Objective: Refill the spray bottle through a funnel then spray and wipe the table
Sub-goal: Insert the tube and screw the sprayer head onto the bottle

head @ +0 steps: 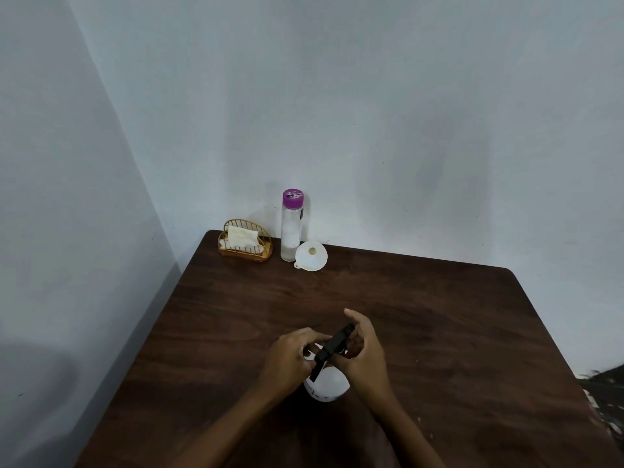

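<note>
The white round plastic spray bottle [326, 388] stood upright near the front-middle of the dark brown wooden table [439, 315]. Its black trigger head [336, 342] ran lengthwise away and rightward. The left hand [290, 359] gripped the neck and the right hand [364, 352] curled round the head. At the far edge stood a tall clear bottle with a purple cap [291, 231] and pale contents. Just beside it lay a white funnel [312, 256], and to its left a gold wire holder [244, 253] held white napkins [241, 236]. Pale grey walls [371, 96] met in a corner.

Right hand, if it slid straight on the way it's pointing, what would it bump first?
The right hand grips the black spray head. Past that lies bare table, then probably the white funnel at the far edge; depth is unclear.
</note>
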Demonstrator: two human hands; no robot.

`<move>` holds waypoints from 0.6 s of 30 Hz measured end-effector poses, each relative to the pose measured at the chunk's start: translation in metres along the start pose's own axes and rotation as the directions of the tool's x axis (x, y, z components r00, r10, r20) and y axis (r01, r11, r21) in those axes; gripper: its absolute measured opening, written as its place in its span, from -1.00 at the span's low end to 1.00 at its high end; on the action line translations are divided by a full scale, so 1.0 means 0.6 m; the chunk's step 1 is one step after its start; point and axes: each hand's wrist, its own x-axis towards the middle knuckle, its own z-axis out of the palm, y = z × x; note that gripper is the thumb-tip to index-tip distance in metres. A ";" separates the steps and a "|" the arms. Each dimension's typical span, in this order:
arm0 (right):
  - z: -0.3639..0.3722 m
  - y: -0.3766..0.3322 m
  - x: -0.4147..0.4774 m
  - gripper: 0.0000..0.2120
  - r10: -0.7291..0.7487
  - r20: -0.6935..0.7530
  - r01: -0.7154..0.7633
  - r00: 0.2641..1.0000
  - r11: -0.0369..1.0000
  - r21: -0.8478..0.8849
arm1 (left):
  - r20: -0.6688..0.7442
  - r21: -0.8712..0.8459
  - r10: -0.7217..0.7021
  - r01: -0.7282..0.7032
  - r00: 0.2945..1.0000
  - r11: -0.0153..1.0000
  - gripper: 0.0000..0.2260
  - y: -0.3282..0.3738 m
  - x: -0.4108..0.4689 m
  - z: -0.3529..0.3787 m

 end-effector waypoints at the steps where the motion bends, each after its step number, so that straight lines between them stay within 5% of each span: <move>1: 0.002 -0.001 0.000 -0.31 -0.012 -0.007 0.012 1.000 1.000 -0.009 | 0.006 0.006 0.005 -0.005 1.000 1.000 -0.71 0.000 0.000 -0.001; 7: 0.003 -0.001 -0.004 -0.20 0.009 -0.019 -0.009 1.000 1.000 0.013 | 0.042 -0.012 0.018 -0.017 0.999 1.000 -0.74 0.004 0.003 -0.006; 11: -0.003 0.021 -0.016 -0.13 0.135 0.092 -0.153 0.987 0.964 0.219 | 0.108 -0.061 0.017 -0.011 0.994 0.998 -0.74 -0.002 0.005 -0.009; 18: -0.007 0.015 -0.022 -0.71 0.089 0.089 -0.103 0.992 0.982 0.156 | 0.131 -0.051 -0.014 0.021 0.991 0.998 -0.74 0.000 0.003 -0.010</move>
